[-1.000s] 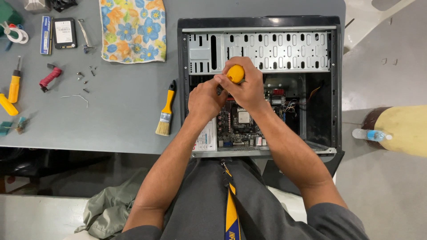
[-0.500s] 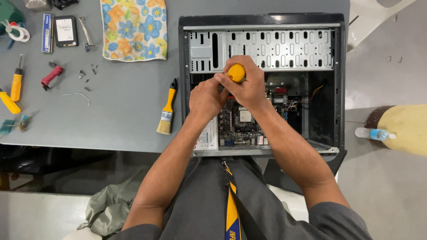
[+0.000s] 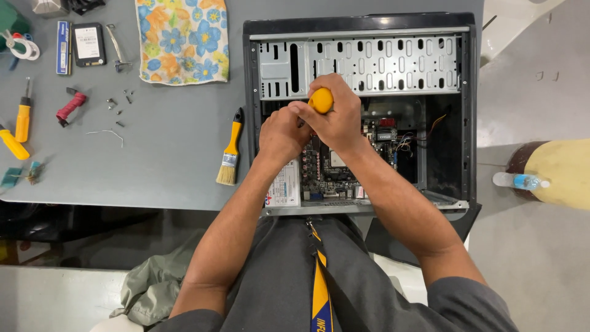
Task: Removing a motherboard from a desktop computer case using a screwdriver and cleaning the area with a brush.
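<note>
Right hand (image 3: 337, 120) wrapped on screwdriver (image 3: 321, 100), left hand (image 3: 279, 136) closed steadying its shaft (hidden) inside computer case (image 3: 359, 61); best kept upright

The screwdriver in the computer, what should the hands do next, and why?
Probably turn the screwdriver a little more. The right hand wraps its yellow handle, held upright over the board inside the case, and the left hand steadies it below; the tip is hidden.

A computer repair workshop: an opened computer case (image 3: 359, 117) at centre, screwdrivers (image 3: 23, 117) and loose screws (image 3: 117, 104) (upper left) on the grey tabletop (image 3: 166, 160).
</note>
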